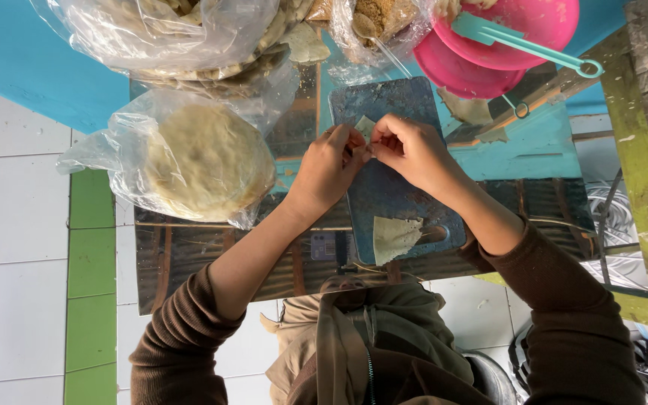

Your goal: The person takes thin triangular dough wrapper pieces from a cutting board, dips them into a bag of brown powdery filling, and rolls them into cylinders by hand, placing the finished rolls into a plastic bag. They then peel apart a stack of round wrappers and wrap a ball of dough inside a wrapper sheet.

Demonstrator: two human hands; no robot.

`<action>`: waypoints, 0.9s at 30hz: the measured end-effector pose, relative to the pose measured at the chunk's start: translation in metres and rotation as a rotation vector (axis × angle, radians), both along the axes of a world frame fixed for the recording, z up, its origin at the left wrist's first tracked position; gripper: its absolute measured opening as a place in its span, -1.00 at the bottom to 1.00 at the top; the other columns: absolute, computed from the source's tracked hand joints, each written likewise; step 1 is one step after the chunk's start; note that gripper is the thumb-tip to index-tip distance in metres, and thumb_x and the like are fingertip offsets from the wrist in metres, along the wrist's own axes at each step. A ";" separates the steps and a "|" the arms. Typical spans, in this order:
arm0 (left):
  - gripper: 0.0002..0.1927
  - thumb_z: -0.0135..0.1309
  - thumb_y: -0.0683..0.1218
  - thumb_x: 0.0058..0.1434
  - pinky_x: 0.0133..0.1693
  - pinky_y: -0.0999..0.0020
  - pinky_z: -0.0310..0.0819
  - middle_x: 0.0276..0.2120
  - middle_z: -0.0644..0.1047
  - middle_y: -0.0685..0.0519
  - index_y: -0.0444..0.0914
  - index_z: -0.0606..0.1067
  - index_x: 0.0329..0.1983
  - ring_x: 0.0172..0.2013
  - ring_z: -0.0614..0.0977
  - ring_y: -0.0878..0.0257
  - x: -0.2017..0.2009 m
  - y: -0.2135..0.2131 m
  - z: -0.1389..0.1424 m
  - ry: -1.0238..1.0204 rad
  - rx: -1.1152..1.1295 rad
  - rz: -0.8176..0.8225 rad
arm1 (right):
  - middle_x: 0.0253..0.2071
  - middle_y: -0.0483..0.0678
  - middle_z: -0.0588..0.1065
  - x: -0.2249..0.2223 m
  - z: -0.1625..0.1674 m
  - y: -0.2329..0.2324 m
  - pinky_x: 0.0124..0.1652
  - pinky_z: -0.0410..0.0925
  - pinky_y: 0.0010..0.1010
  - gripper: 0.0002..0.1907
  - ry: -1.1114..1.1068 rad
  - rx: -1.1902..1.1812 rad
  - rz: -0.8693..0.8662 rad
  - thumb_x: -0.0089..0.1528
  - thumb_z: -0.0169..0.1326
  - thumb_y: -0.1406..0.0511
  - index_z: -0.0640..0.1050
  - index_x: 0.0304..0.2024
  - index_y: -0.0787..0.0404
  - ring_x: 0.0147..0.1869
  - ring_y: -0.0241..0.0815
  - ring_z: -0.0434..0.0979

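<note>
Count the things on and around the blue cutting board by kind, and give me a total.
Blue cutting board: 1
Pale dough pieces: 2, a small one pinched by the left hand and right hand, and a flat cut piece on the board
Clear plastic bags of round flat dough discs: 2
Pink plastic bowls: 2
Teal plastic tongs: 1
Total: 8

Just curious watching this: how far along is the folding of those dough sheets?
Done: nothing finished shows. In hand: the left hand and right hand pinch a small folded sheet over the blue board. Left: another cut sheet waits on the board, and the bag of rounds looks full.
</note>
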State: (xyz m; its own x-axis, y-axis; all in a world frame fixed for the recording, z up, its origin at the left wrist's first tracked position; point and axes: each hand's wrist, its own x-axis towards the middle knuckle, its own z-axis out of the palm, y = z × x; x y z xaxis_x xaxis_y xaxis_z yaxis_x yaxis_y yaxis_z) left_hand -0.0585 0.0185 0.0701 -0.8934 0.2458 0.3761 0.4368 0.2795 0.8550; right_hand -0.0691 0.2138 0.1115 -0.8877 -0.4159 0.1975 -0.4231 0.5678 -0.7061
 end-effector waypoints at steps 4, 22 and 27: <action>-0.82 0.24 -0.22 0.19 -0.27 0.31 0.57 -0.29 0.57 -0.09 -0.34 0.48 -0.21 -0.35 0.67 0.12 -0.003 0.000 0.001 -0.033 0.046 0.060 | -0.24 0.05 0.52 0.000 0.005 0.005 -0.26 0.43 -0.32 -0.87 0.123 0.042 0.045 0.24 0.26 0.39 0.57 -0.23 0.31 -0.23 -0.11 0.60; -0.86 0.33 -0.12 0.16 -0.30 0.26 0.53 -0.36 0.58 -0.03 -0.29 0.64 -0.30 -0.38 0.65 0.11 -0.014 -0.003 -0.004 0.000 -0.039 0.158 | -0.23 0.02 0.53 -0.004 -0.006 0.007 -0.12 0.40 -0.24 -0.90 0.423 0.177 0.045 0.25 0.27 0.49 0.59 -0.22 0.30 -0.11 0.03 0.55; -0.82 0.35 -0.12 0.07 -0.34 0.31 0.54 -0.39 0.57 -0.04 -0.30 0.61 -0.34 -0.45 0.64 0.17 -0.015 -0.004 0.001 -0.059 0.032 0.165 | -0.34 -0.02 0.53 -0.015 -0.008 0.010 -0.30 0.40 -0.39 -0.81 -0.048 -0.056 -0.054 0.19 0.33 0.43 0.55 -0.23 0.32 -0.32 -0.09 0.53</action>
State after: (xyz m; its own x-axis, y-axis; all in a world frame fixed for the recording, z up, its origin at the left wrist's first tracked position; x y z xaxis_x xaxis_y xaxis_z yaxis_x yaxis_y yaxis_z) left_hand -0.0735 0.0147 0.0710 -0.9413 0.0826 0.3273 0.3363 0.3160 0.8872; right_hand -0.0842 0.2240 0.1038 -0.9176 -0.3568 0.1753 -0.3576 0.5481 -0.7561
